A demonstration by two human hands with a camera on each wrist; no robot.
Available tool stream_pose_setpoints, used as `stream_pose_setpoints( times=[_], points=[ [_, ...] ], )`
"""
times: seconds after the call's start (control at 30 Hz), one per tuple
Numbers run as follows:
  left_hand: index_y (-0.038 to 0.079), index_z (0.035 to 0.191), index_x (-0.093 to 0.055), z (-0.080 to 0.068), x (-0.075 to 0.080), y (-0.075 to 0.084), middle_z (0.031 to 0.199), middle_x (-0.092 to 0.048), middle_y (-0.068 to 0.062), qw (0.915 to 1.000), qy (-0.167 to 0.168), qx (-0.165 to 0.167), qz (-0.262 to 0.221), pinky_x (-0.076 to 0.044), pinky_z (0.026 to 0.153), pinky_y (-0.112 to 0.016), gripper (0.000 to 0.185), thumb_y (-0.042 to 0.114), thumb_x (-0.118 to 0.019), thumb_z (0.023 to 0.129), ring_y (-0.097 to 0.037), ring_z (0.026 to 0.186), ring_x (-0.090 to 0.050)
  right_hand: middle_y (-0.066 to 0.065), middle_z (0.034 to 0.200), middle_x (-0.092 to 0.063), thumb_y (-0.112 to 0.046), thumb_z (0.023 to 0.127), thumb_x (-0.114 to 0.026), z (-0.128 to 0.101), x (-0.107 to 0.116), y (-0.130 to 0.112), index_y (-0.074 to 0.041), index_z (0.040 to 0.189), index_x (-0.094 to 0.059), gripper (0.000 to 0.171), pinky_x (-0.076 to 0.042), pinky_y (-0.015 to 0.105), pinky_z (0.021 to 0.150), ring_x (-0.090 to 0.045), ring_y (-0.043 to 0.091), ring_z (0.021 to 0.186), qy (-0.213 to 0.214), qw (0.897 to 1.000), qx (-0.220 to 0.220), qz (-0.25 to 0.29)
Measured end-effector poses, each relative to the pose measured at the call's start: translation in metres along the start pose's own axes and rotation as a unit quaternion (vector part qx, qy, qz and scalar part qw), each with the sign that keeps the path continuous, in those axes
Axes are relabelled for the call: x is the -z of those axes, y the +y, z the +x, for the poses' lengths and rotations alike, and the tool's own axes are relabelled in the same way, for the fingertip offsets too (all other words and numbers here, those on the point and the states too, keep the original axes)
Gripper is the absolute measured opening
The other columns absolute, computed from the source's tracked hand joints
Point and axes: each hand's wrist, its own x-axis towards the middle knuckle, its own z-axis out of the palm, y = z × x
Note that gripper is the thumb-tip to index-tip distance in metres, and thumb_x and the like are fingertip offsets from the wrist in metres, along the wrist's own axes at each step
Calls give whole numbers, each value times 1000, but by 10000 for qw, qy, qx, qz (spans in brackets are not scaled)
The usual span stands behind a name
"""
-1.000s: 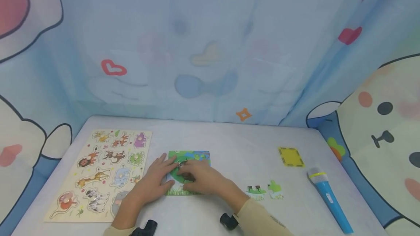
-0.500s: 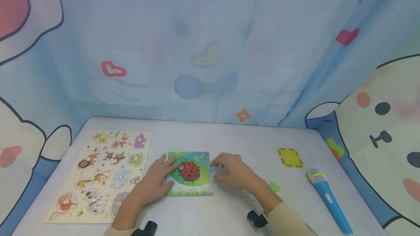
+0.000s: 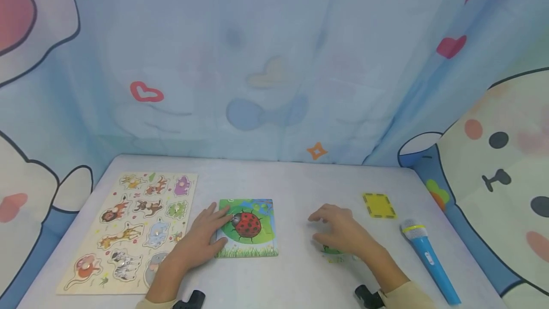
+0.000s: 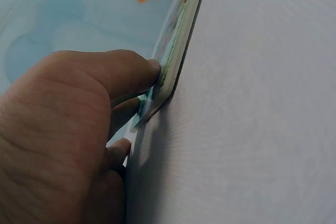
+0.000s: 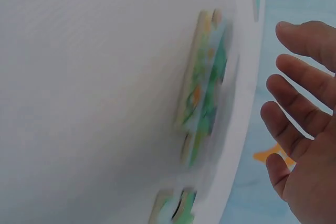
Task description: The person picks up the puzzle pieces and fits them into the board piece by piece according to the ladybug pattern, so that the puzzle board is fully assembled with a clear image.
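Note:
A square ladybug jigsaw puzzle (image 3: 253, 242) lies on the white table in the head view. My left hand (image 3: 197, 237) rests on its left side, fingers spread over the picture. In the left wrist view the thumb tip (image 4: 151, 71) touches the top near a rounded corner of the thick board (image 4: 184, 40). My right hand (image 3: 339, 228) hovers over the table with loosely bent fingers that hold nothing. Beneath it are loose green puzzle pieces (image 3: 332, 250), mostly hidden by the hand in the head view. The right wrist view shows these pieces (image 5: 202, 82), blurred, beside the relaxed fingers.
A wooden animal peg puzzle (image 3: 128, 228) covers the table's left side. At the right lie a yellow square plate (image 3: 379, 205) and a blue toy microphone (image 3: 433, 261). A printed curtain (image 3: 274, 61) hangs behind the table (image 3: 300, 280).
My right hand has left the ladybug puzzle and moved right, over the loose pieces, uncovering the ladybug picture. My left hand has stayed on the puzzle's left side.

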Motion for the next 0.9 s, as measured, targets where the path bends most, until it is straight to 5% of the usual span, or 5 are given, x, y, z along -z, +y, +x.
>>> stream_pose_setpoints(
  times=[0.47, 0.9],
  points=[
    [7, 141, -52, -1, 0, 3, 155, -35, -8, 9998, 12, 117, 165, -10, 118, -53, 61, 25, -68, 85, -37, 146, -13, -21, 106, -58, -36, 68, -87, -42, 5, 17, -37, 104, -69, 40, -34, 54, 98, -50, 11, 105, -879, 9904, -770, -734],
    [5, 140, -51, 0, 0, 2, 155, -34, -10, 9999, -69, 95, 85, -9, 118, -54, 61, 25, -70, 87, -38, 146, -12, -24, 97, -56, -34, 69, -85, -38, 3, 9, -36, 98, -67, 34, -35, 48, 96, -51, 8, 101, -475, 9952, -450, -724]
  ],
)
